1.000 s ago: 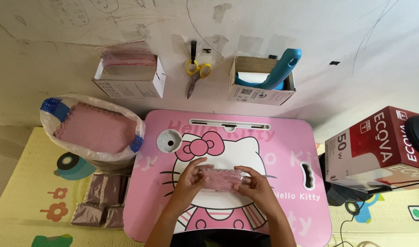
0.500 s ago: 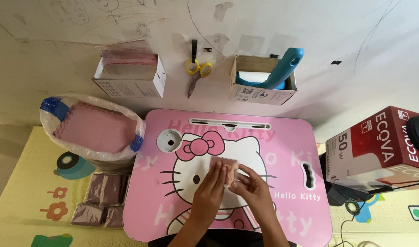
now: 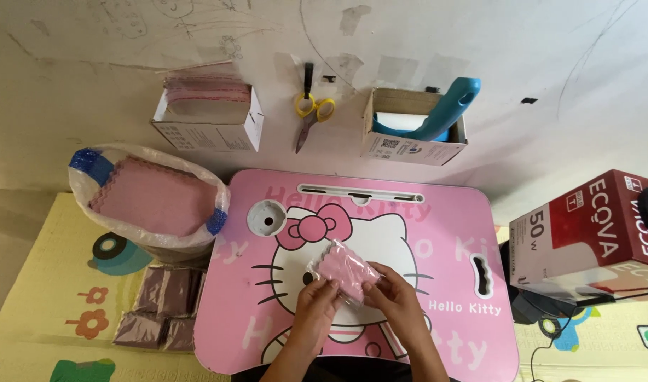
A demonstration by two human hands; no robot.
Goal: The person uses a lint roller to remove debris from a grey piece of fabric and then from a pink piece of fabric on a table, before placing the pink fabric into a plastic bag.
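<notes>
Both my hands hold a small pink pad in a clear plastic bag (image 3: pixel 344 270) just above the pink cartoon lap table (image 3: pixel 451 233). My left hand (image 3: pixel 314 303) grips the bag's near left edge. At the near right edge, my right hand (image 3: pixel 389 296) pinches it. The pad is tilted, its far end pointing toward the table's cup hole (image 3: pixel 267 217).
A sack of pink pads (image 3: pixel 151 200) stands left of the table, with wrapped packs (image 3: pixel 161 309) on the floor mat below it. Two cardboard boxes (image 3: pixel 209 122) (image 3: pixel 412 138) and yellow scissors (image 3: pixel 310 113) hang on the wall. A red carton (image 3: pixel 593 230) sits at the right.
The bagged pad went from flat and level between both hands to tilted, and my hands have shifted to its near edge.
</notes>
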